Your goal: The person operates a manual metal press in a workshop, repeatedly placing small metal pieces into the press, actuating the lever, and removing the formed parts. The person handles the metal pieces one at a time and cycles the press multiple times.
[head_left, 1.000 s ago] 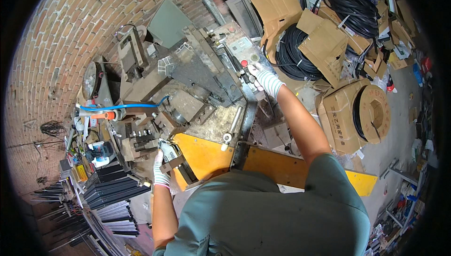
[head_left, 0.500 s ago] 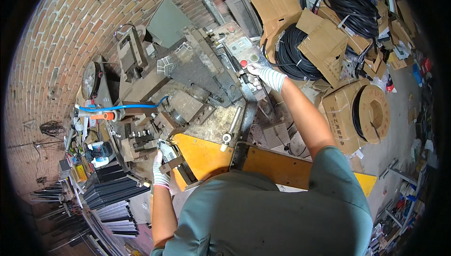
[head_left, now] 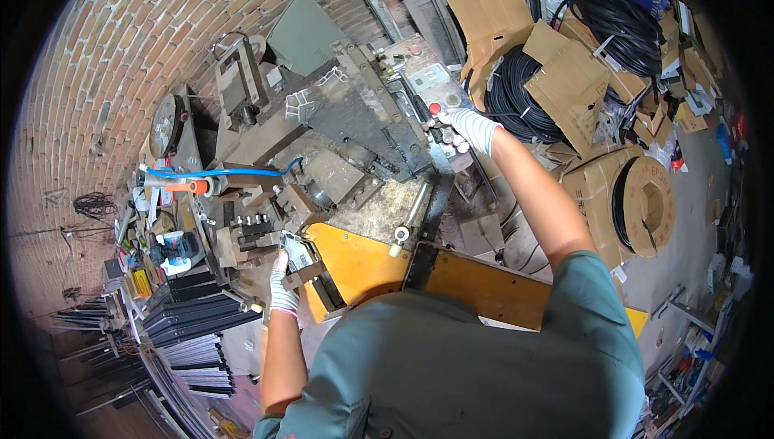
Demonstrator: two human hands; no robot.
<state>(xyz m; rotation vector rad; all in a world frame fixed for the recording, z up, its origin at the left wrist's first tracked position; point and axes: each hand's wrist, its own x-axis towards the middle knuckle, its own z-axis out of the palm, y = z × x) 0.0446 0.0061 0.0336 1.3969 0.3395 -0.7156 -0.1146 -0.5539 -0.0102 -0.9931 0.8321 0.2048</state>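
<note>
My left hand [head_left: 284, 290], in a white striped glove, is at the near left side of the machine. Its fingers close on a short silver metal profile piece [head_left: 297, 252], which rests by a brown steel block [head_left: 303, 274]. My right hand [head_left: 474, 129], in a matching glove, reaches to the control panel [head_left: 427, 76] on the machine's right. Its fingers are apart over the lower buttons, just beside the red button [head_left: 435, 108]; it holds nothing. Exactly which button it touches is hidden.
A steel handle [head_left: 414, 217] stands up near the yellow plate [head_left: 363, 266]. A blue hose [head_left: 218, 172] crosses the machine's left. Two small cut profiles [head_left: 300, 107] lie on the machine top. Coiled black strip [head_left: 522, 96] and cardboard boxes [head_left: 568, 88] sit at right.
The whole view has shifted slightly, so the machine appears further right. My left hand stays at the metal profile piece, and my right hand stays at the panel's buttons, its fingers more spread.
</note>
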